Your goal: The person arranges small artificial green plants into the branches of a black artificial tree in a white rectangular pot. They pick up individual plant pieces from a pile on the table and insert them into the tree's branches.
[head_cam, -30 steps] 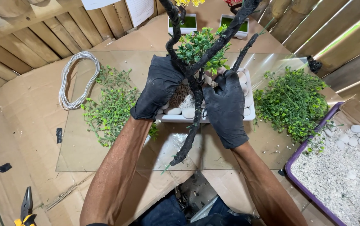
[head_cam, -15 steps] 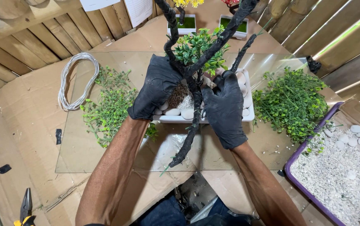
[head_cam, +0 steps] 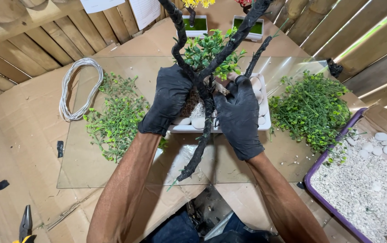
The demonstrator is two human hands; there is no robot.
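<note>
A black twisted artificial tree trunk (head_cam: 202, 130) with several branches stands in a white rectangular pot (head_cam: 265, 121) filled with white pebbles. One branch hangs toward me over the glass. Green plastic foliage (head_cam: 207, 51) sits among the upper branches. My left hand (head_cam: 168, 99), in a black glove, grips the trunk base at the pot's left side. My right hand (head_cam: 238, 112), also in a black glove, presses on the pebbles beside the trunk, fingers curled near the base.
A glass sheet (head_cam: 90, 166) covers cardboard. Loose green sprigs lie left (head_cam: 114, 119) and right (head_cam: 312, 108). A white wire coil (head_cam: 78, 87) sits far left, pliers (head_cam: 24, 222) at bottom left. A purple tray of white gravel (head_cam: 360, 184) is at right. Two small pots (head_cam: 195, 24) stand behind.
Both hands have stayed at the trunk base with only slight shifts; the tree and pot are in nearly the same place.
</note>
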